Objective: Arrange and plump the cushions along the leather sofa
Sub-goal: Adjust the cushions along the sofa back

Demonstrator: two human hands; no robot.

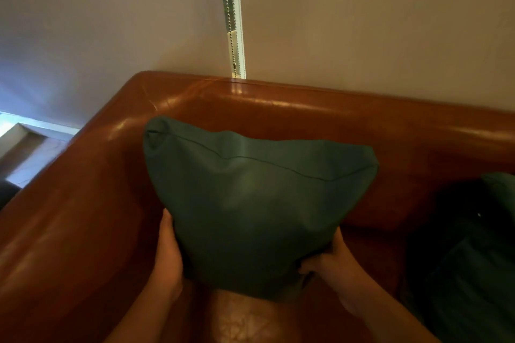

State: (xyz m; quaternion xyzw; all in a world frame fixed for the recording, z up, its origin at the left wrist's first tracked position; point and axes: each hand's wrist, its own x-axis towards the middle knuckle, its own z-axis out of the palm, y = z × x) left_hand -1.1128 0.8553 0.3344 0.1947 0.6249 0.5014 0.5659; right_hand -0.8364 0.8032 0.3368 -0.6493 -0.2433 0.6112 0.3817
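Your left hand lies flat along the lower left edge of the green cushion, fingers straight and pressed together against the fabric. Your right hand grips the cushion's lower right corner, thumb curled over the front face and the fabric bunched beneath it. Between the two hands the cushion stands upright over the seat of the brown leather sofa, near the corner where the left armrest meets the backrest; its seamed upper edge sags in the middle. A second dark green cushion lies on the seat to the right, apart from the first. Behind the backrest, a beaded blind cord hangs against the wall.
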